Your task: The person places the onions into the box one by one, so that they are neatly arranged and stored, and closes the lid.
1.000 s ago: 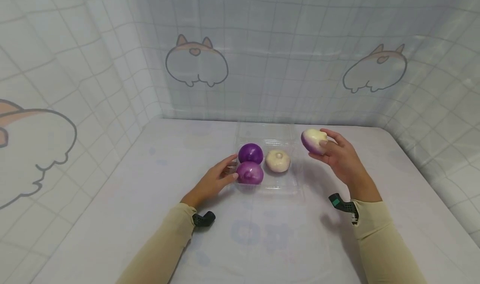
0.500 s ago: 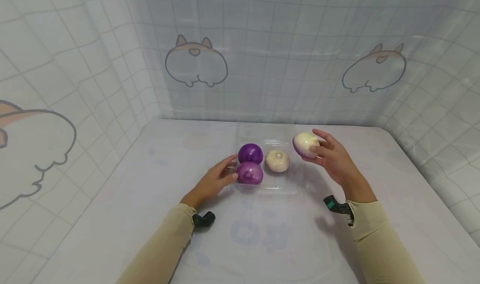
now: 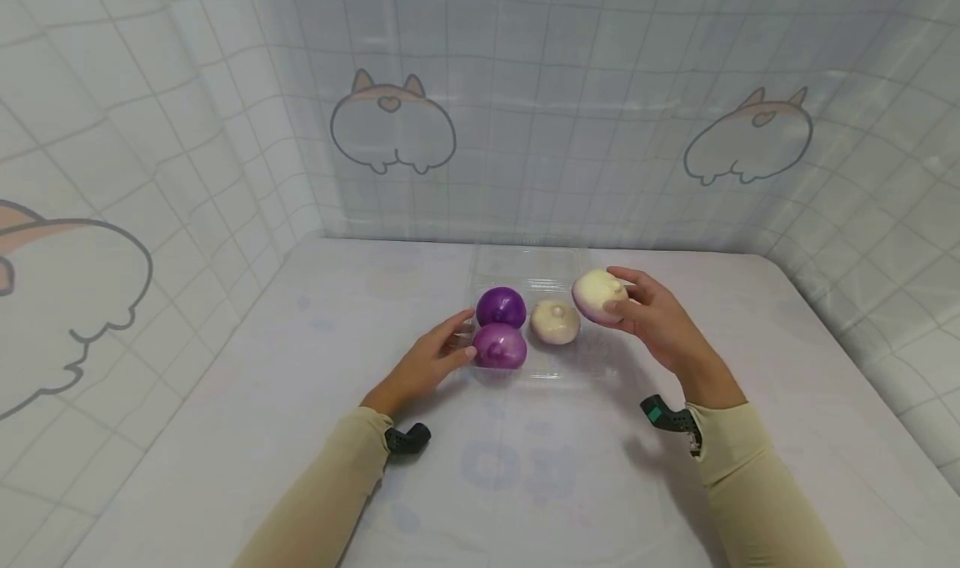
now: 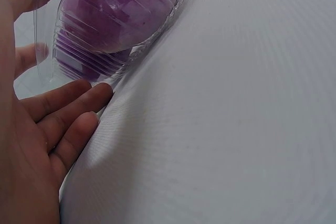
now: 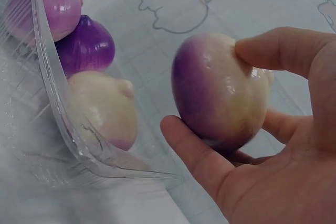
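Note:
My right hand holds a glossy cream-and-purple turnip between thumb and fingers, raised just right of an open clear plastic container. A second, cream-coloured turnip with a small stub sits inside it. Left of that lie two purple onions, a dark one behind and a lighter one in front. My left hand rests at the container's left side, its fingers loosely spread; in the left wrist view the fingers lie near the ribbed plastic wall, beneath the onions. The container's rim partly covers its contents in the right wrist view.
The clear lid lies open behind the container. A pale cloth covers the table. Tile-patterned curtains with dog drawings stand at the back and both sides. Dark wrist cameras sit at both cuffs.
My right hand has carried the turnip leftward and slightly down, closer to the container's right edge, turning it a little. The left hand and the items in the container stay put.

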Demonstrator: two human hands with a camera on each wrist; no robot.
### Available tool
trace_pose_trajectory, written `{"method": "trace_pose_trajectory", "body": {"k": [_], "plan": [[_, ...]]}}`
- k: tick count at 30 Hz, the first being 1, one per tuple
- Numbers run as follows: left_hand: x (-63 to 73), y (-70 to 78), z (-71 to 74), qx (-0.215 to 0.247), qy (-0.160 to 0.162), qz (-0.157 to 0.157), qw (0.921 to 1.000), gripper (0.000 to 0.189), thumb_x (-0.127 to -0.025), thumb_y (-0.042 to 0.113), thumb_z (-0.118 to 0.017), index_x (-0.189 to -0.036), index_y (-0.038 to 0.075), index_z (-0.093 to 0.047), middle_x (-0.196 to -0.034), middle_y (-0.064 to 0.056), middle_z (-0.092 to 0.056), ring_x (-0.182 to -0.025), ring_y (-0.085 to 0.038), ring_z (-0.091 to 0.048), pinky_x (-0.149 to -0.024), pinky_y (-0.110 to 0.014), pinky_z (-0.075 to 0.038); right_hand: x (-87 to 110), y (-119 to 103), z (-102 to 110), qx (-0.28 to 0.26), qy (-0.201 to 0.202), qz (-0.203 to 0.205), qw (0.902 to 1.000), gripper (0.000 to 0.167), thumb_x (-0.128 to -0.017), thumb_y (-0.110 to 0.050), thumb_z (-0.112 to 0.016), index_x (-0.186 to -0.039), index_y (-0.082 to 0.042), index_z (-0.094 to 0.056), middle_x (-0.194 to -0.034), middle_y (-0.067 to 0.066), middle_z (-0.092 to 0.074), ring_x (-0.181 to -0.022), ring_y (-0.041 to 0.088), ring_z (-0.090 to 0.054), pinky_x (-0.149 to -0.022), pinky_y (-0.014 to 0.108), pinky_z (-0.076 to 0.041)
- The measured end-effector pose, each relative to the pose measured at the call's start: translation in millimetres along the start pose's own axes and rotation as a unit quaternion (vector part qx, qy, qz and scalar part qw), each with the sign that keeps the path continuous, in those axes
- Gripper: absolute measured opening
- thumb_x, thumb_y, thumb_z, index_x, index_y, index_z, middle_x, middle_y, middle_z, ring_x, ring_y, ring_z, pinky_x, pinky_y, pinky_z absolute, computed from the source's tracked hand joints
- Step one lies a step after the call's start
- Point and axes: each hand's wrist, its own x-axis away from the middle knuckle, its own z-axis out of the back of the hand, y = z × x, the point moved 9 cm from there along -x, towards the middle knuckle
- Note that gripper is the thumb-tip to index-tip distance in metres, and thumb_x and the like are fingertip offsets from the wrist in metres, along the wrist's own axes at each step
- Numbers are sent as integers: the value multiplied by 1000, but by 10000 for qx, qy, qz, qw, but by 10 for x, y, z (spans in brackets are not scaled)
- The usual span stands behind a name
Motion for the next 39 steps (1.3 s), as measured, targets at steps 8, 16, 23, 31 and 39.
{"method": "trace_pose_trajectory", "body": {"k": [8,16,23,31,39], "plan": [[11,7,-1,0,-18,9,10000,63,-103,22,-58,-157,6,-30,-147,-24,-47,-129,-39,-52,-109,-52,-40,6,23,-109,983,-526,112,9937,61,-93,-7,-68,-148,-1,-43,-136,17,-47,-113,22,-55,-89,27,-52],[11,8,-2,26,-4,-5,10000,63,-103,22,-58,-157,6,-31,-147,-24,-47,-128,-39,-52,-109,-52,-40,27,48,-188,1583,-873,125,9834,60,-93,-13,-71,-148,-6,-47,-143,14,-49,-120,30,-54,-95,30,-48],[11,2,1,20,10,-15,10000,63,-103,22,-58,-157,6,-31,-146,-24,-48,-128,-39,-52,-109,-52,-39,40,17,-236,1831,-887,154,9790,60,-92,-16,-73,-146,-6,-49,-141,14,-53,-119,31,-55,-94,31,-49],[-1,-9,-7,170,9,-17,9999,63,-103,22,-58,-157,6,-30,-146,-25,-47,-127,-40,-51,-110,-52,-38,55,14,-297,2229,-1056,315,9686,62,-92,-19,-74,-147,-8,-48,-136,9,-57,-114,27,-59,-92,35,-50],[-1,-7,-6,85,22,-13,10000,63,-103,22,-58,-157,5,-30,-146,-24,-47,-127,-38,-53,-110,-51,-39,79,-7,-396,2605,-1179,485,9570,61,-90,-18,-75,-144,-5,-51,-129,14,-59,-107,28,-61,-90,41,-51]]}}
